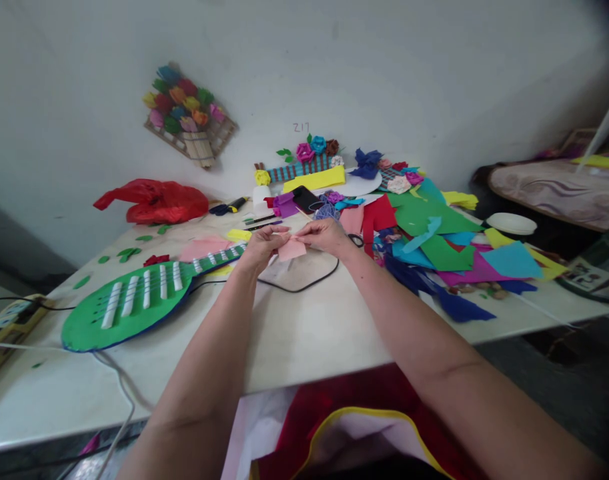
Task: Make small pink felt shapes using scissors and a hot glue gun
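Over the middle of the table, a small piece of pink paper (292, 250) is pinched between my two hands. My left hand (264, 245) grips its left edge, with fingers and thumb pressed together. On the other edge, my right hand (325, 238) holds the paper in a pinch. Below them a black cord (299, 291) curves across the tabletop. To the left lies a green guitar-shaped board (134, 303) with white rolled strips across it. A larger pink sheet (201, 249) lies behind its neck.
Coloured paper scraps (484, 267) pile up on the right. At the back are a phone (305, 199), a yellow folded sheet (315, 179) and paper roses (305, 153). A red plastic bag (164, 202) sits back left. A white cable (121, 393) hangs over the front edge.
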Available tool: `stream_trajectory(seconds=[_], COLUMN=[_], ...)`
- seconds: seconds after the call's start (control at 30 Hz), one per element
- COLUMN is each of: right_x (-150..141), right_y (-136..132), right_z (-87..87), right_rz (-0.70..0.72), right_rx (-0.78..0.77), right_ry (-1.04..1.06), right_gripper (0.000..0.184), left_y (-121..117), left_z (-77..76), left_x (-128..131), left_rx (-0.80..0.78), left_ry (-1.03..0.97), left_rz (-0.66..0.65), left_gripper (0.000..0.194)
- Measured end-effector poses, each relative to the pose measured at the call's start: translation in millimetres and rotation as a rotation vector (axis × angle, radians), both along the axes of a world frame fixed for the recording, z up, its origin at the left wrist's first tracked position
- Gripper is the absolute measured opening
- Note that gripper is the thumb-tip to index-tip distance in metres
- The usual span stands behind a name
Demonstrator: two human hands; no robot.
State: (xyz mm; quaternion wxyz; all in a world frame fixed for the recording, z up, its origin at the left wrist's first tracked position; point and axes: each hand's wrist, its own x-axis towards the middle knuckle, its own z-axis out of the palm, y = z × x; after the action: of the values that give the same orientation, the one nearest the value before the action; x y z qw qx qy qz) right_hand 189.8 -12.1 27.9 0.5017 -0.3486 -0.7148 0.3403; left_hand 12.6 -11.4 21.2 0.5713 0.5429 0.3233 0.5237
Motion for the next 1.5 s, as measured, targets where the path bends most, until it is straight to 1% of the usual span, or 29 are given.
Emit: stream_trajectory(seconds=[0.1, 0.23, 0.3, 0.37, 0.53, 0.67, 0.83, 1.0, 1.13, 1.23, 1.37, 1.5], right_x=[2, 2, 0, -3, -7, -7, -5, -1, 2, 4, 5, 6], right_y=[-1, 3, 6, 8, 10, 10, 11, 10, 9, 10, 9, 9], right_z=[-0.2, -3.6, -6.4, -9.2, -11.2, -11.1, -12.8, -10.7, -8.7, -8.2, -6.6, -5.5], right_rz=[0.06, 0.18, 0.179, 0.149, 0.139, 0.111, 0.117, 0.128, 0.133, 0.137, 0.177, 0.169], right_rx=[-0.042, -0.181, -0.229, -0.247, -0.348, -0.404, -0.419, -0.414, -0.462, -0.486, -0.506, -0.537], right_ry=[0.04, 0.21, 0.279, 0.305, 0.269, 0.229, 0.238, 0.169, 0.162, 0.174, 0.211, 0.242], right_gripper=[0.012, 0.019, 0.023, 0.027, 0.029, 0.033, 0.033, 0.031, 0.031, 0.032, 0.033, 0.031], left_y=[0, 1, 2, 3, 2, 4, 5, 4, 2, 2, 3, 3], left_z=[0.7, -0.1, -1.2, -2.2, -3.2, -5.4, -7.2, -5.7, -4.1, -3.8, -4.8, -5.3], left_x=[0, 0, 0, 0, 3, 4, 3, 3, 3, 3, 3, 3], left_rx=[0.018, 0.047, 0.067, 0.094, 0.132, 0.149, 0.158, 0.157, 0.182, 0.195, 0.187, 0.163], left_ry=[0.02, 0.029, 0.043, 0.066, 0.116, 0.117, 0.131, 0.152, 0.161, 0.146, 0.123, 0.112], left_rz=[0.012, 0.037, 0.046, 0.049, 0.036, 0.036, 0.039, 0.042, 0.057, 0.049, 0.044, 0.047], left_gripper=[0.037, 0.038, 0.039, 0.039, 0.041, 0.04, 0.037, 0.038, 0.037, 0.036, 0.036, 0.038])
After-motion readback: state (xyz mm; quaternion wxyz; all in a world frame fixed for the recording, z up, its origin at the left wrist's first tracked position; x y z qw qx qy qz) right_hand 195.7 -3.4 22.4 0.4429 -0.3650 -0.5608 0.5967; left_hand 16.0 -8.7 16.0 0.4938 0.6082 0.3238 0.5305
